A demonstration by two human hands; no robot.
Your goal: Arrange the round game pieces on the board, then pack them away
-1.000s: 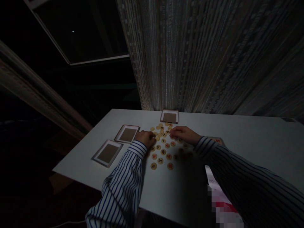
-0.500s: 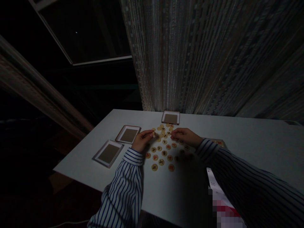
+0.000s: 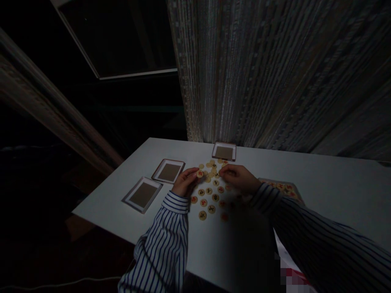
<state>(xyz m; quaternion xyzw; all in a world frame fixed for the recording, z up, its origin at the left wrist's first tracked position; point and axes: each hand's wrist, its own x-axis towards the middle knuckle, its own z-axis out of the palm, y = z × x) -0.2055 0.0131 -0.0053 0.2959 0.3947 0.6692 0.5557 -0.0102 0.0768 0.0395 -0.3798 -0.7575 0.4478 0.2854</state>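
Note:
My left hand (image 3: 185,182) pinches a Chinese chess piece (image 3: 200,173) with a red character turned toward me, just above the table. Opposite it, my right hand (image 3: 240,178) is closed, thumb and fingertips together at the scattered pieces; whether a piece is between them is hidden. Below and between both hands lie several round, pale Chinese chess pieces (image 3: 211,208), some with black and some with red characters, others showing a blank face. The shadow of my right arm darkens a few pieces, such as a red one (image 3: 224,216).
On the white table (image 3: 106,199), two shallow boxes (image 3: 168,170), (image 3: 142,194) stand left of my left hand. A third box (image 3: 224,151) sits at the back edge. Behind my right wrist a tray (image 3: 297,191) holds red-marked pieces. A bead-like curtain (image 3: 210,81) hangs behind the table.
My left hand has turned its piece so the red character now faces me. The view has shifted slightly, showing more of the tray on the right. My right hand stays over the pieces.

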